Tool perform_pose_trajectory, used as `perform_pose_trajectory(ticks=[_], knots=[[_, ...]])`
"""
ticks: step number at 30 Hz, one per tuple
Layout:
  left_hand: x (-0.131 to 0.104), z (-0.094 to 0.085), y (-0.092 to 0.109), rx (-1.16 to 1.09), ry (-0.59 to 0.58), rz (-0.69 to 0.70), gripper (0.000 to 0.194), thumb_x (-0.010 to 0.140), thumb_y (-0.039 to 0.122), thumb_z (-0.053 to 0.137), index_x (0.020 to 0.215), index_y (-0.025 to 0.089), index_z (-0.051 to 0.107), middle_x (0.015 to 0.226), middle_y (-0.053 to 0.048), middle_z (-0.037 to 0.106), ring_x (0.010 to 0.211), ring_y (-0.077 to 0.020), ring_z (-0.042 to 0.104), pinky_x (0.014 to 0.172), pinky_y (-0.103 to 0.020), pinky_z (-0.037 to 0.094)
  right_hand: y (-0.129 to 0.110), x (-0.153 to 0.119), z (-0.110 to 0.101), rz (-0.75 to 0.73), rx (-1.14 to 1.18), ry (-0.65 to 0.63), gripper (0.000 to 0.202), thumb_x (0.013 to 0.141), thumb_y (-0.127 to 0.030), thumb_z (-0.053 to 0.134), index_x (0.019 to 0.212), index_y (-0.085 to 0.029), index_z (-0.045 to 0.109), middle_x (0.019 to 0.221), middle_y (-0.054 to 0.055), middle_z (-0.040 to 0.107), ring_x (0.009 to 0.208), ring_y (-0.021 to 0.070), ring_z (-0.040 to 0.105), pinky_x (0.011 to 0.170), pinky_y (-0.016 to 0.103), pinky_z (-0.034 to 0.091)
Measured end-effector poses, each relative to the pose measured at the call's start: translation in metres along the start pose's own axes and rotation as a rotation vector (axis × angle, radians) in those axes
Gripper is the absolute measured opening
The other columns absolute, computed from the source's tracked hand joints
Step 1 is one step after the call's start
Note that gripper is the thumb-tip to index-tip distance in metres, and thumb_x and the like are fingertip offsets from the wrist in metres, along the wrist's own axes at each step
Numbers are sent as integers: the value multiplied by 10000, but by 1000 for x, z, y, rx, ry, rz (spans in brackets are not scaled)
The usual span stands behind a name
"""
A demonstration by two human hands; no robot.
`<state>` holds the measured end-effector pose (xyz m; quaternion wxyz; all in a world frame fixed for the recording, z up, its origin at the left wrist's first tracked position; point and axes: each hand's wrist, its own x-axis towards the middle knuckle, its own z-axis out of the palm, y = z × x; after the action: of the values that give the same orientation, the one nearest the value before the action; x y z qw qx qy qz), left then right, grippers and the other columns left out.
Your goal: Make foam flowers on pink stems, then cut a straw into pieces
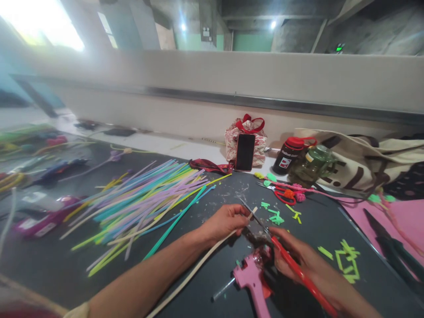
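Note:
My left hand (230,221) pinches a long cream strip (195,269) near its upper end; the rest of the strip trails down to the bottom edge. My right hand (291,254) is wrapped round red-handled scissors (293,265). The metal blades are apart, around or beside the strip's tip, just right of my left fingertips. Below both hands lies a pink glue gun (251,280) with a clear glue stick (223,289) poking out of its rear. My right fingers partly hide its front end.
Many pastel strips (149,198) lie left of centre. Short green-yellow pieces (347,260) and green pieces (274,216) are at the right. Farther back stand a phone (245,152), a black bottle (288,154), a green jug (311,165) and a canvas bag (361,163). Dark shears (391,247) lie far right.

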<state>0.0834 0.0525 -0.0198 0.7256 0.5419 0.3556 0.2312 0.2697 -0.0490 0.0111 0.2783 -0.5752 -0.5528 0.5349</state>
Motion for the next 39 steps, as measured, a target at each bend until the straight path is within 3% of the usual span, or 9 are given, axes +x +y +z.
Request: perform_pose_trajectory(ticks=[3,10,14,18,27,33,39], knots=[[2,1,-4,-5,11,11,115,645,190,538,747,141,557,437,76,438,371,-34,369,386,-160,239,1,2,1,0,15,-58,516,745,-323,567,1221,-217,397,783,0,546,663,129,491,607,216,407],[5,0,-10,-69,27,-84,181,650,300,567,750,153,532,419,80,448,326,-31,331,353,-158,228,-8,10,3,49,23,1,501,725,-418,575,1165,-210,456,849,26,576,847,195,520,701,248,422],[2,-4,-5,7,-16,-186,265,631,387,589,728,146,537,474,55,519,305,-17,318,322,-156,150,-12,16,3,144,111,39,515,686,-441,614,1115,-189,479,707,-19,532,604,104,493,506,167,390],[4,-11,-9,63,-48,-200,245,626,377,584,659,136,549,468,38,534,299,-22,331,309,-164,166,-12,28,2,262,150,54,520,662,-436,635,1091,-184,485,562,-71,444,362,20,282,314,138,185],[15,-18,-32,238,-29,-192,257,681,353,460,673,130,586,458,16,535,278,-51,351,289,-174,226,-2,50,-6,406,116,-12,394,721,-453,557,1038,-238,466,548,-75,452,296,7,317,274,107,146],[13,-13,-26,303,-8,-211,234,676,322,440,648,134,576,413,29,501,266,-54,347,289,-172,253,0,51,-4,420,166,-43,271,731,-461,542,840,-227,461,521,-92,426,280,-3,287,268,97,136],[11,-12,-24,300,2,-200,218,669,314,433,604,145,554,410,26,496,270,-60,352,285,-174,251,-4,51,-5,426,168,-57,273,725,-461,551,796,-224,437,527,-94,423,279,-5,298,276,105,134]])
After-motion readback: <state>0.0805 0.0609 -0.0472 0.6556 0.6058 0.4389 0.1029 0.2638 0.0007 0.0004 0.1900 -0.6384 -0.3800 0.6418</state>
